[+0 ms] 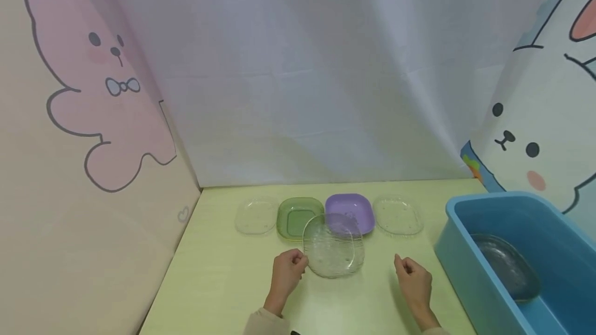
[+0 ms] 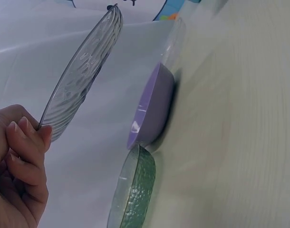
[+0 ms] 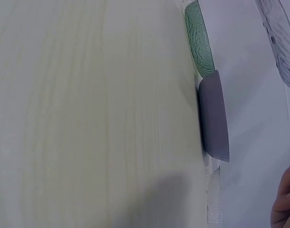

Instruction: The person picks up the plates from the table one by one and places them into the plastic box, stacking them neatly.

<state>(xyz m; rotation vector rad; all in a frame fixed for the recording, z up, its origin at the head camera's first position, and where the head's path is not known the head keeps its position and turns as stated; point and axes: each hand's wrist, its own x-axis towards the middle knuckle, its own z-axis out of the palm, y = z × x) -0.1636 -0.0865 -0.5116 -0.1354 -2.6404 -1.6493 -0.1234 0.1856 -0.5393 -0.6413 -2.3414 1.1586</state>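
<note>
My left hand pinches the rim of a clear plastic plate between thumb and fingers. The plate is held tilted above the table, its ridged side showing in the left wrist view. My right hand hovers to the right of the plate, apart from it, with loosely curled fingers and nothing in them. Behind the plate stand a green dish and a purple dish, partly seen through it. Only a few fingers of the right hand show at the right wrist view's edge.
A clear dish sits left of the green one, another clear dish right of the purple one. At the right, a blue bin holds a dark, see-through dish. A white cloth hangs behind the table.
</note>
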